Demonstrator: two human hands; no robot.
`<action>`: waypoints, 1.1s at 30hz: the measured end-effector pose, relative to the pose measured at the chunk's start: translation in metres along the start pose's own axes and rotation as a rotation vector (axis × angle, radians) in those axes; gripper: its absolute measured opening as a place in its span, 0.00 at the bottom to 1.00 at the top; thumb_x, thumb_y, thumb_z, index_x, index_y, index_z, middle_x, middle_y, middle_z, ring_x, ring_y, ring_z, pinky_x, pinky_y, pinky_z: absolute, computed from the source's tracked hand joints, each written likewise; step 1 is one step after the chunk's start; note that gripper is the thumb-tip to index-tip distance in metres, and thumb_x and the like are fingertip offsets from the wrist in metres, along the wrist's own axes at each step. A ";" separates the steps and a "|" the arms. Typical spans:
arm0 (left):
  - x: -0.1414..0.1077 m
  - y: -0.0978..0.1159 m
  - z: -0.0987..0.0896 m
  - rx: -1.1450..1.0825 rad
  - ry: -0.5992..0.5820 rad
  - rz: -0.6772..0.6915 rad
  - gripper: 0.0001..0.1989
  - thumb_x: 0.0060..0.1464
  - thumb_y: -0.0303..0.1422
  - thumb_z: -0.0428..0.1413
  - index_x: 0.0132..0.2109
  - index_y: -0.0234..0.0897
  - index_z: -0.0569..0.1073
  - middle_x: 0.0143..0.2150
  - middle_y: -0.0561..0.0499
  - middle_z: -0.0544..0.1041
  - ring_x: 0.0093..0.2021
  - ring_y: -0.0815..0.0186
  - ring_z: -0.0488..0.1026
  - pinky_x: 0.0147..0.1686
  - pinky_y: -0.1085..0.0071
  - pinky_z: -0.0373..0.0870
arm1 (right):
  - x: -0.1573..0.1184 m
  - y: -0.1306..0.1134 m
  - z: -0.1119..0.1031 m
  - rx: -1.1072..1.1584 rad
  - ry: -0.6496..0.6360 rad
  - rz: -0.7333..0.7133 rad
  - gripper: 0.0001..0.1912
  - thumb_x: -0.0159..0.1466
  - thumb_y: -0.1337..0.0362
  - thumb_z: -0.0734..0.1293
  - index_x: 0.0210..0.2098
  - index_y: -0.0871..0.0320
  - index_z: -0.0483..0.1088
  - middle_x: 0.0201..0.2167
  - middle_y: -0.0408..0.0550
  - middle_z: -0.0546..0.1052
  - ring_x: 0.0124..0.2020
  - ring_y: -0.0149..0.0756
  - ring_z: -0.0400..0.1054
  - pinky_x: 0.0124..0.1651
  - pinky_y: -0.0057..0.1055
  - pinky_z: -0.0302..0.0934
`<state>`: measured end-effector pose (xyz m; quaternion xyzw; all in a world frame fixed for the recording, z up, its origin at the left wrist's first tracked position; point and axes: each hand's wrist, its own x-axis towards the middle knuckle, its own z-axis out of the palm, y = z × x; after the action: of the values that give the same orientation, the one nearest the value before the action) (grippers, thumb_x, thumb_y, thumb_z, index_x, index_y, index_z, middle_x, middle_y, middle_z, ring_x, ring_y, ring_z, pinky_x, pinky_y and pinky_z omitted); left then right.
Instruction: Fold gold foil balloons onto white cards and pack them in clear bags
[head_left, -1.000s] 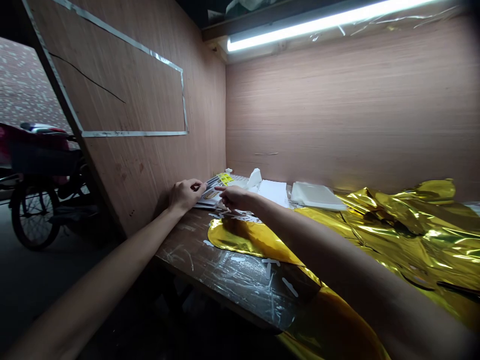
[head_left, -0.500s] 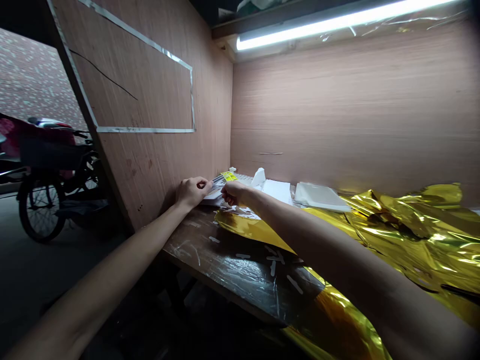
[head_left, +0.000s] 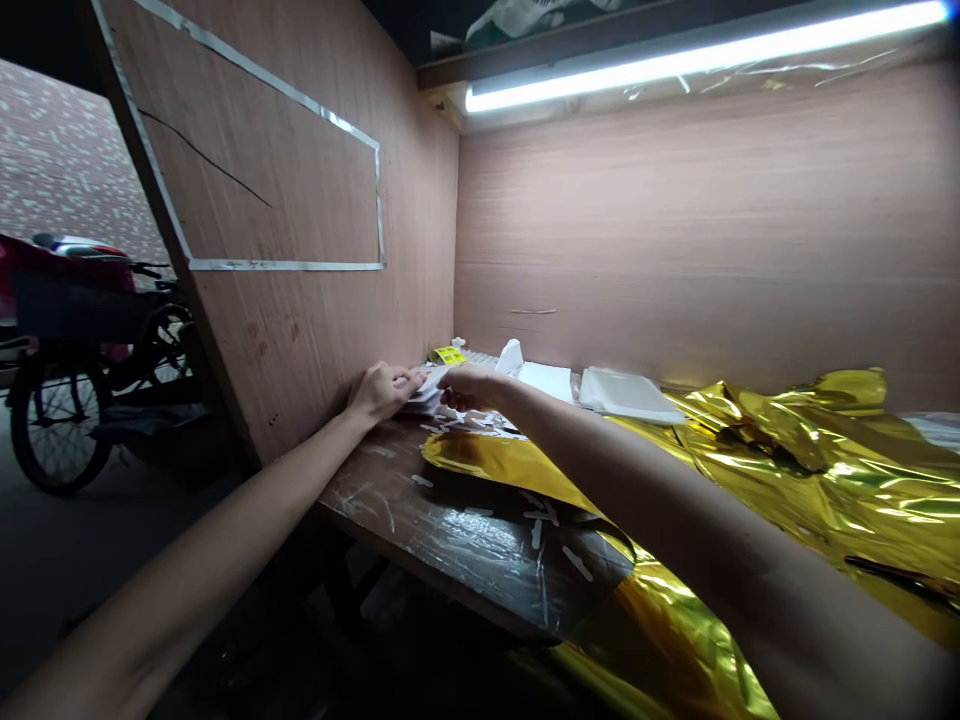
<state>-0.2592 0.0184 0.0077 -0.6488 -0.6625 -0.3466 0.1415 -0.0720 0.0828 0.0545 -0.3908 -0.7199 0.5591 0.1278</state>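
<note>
My left hand (head_left: pixel 384 391) lies at the left end of the tabletop, close to the wooden side panel. Its fingers are stretched out and rest on a stack of white sheets (head_left: pixel 429 392). Just to the right, my right hand (head_left: pixel 466 388) has its fingers curled together at the stack's right side; whatever they hold is hidden. Small white paper scraps (head_left: pixel 491 424) are scattered beneath and beside my right hand. A yellow printed label sheet (head_left: pixel 449 356) lies behind the stack. Gold foil (head_left: pixel 510 468) spreads under my right forearm.
Crumpled gold foil (head_left: pixel 780 450) covers the table's right side and hangs over its front edge. White paper (head_left: pixel 546 380) and a clear plastic-wrapped stack (head_left: pixel 630 394) lie along the back panel. A tube light (head_left: pixel 675 62) hangs above. A bicycle (head_left: pixel 82 370) stands beyond the left panel.
My left hand's fingers have flattened onto the white stack. The grey-striped piece between my hands no longer shows there, and more of the white sheets is visible. The view has shifted slightly.
</note>
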 end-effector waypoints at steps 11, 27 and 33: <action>0.003 -0.005 0.004 0.041 -0.058 0.081 0.26 0.58 0.51 0.51 0.45 0.38 0.84 0.41 0.42 0.83 0.46 0.52 0.76 0.50 0.61 0.70 | -0.121 0.025 -0.119 -0.578 0.100 -0.109 0.16 0.65 0.65 0.71 0.52 0.59 0.76 0.41 0.54 0.82 0.39 0.39 0.78 0.40 0.33 0.73; 0.015 0.142 -0.018 -0.198 -0.264 0.453 0.23 0.62 0.51 0.52 0.48 0.40 0.82 0.50 0.46 0.83 0.48 0.56 0.78 0.49 0.64 0.73 | -0.381 0.150 -0.259 -0.997 0.655 -0.140 0.14 0.67 0.58 0.68 0.49 0.52 0.82 0.47 0.53 0.83 0.49 0.46 0.77 0.54 0.39 0.68; -0.034 0.269 0.012 -0.323 -0.641 0.800 0.22 0.65 0.46 0.54 0.60 0.42 0.76 0.60 0.45 0.78 0.59 0.55 0.75 0.60 0.60 0.68 | -0.362 0.170 -0.193 -1.005 0.496 -0.112 0.23 0.63 0.51 0.71 0.55 0.53 0.79 0.51 0.55 0.82 0.50 0.49 0.75 0.54 0.40 0.65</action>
<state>0.0058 -0.0219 0.0521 -0.9374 -0.3116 -0.1476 -0.0483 0.3587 -0.0245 0.0580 -0.4845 -0.8658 0.0310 0.1210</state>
